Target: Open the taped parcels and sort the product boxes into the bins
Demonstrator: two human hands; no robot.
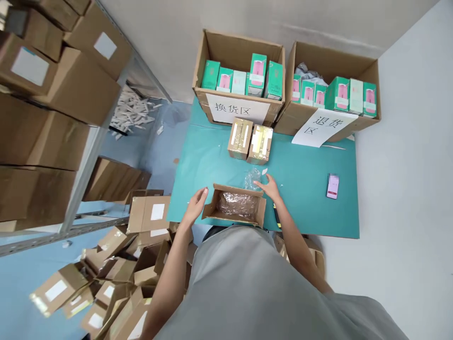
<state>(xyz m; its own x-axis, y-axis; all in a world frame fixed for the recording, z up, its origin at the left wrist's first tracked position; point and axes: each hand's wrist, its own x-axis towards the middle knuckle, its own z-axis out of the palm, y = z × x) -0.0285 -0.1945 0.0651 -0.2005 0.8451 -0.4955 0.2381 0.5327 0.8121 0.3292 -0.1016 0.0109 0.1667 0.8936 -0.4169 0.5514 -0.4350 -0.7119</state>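
An opened cardboard box [262, 212] lies at the table's near edge, its flaps spread. Inside it is a crumpled clear plastic wrap [238, 206]. My left hand [196, 206] is just beyond the box's left flap, fingers stretched out and holding nothing. Over the box's far right corner, my right hand [271, 189] has thumb and fingers apart. Its thumb reaches the edge of a loose piece of clear plastic wrap [252, 178]; a firm grip does not show. A small white scrap [264, 171] lies by the fingertips. A black and yellow cutter [276, 216] rests beneath my right forearm.
Two taped small cartons [240, 138] stand mid-table. Behind them, two large cardboard boxes [239, 105] with paper signs hold green product boxes [257, 75]. A phone [332, 186] lies at right. Left are stacked cartons on a shelf [85, 174] and a floor pile of empty boxes [120, 269].
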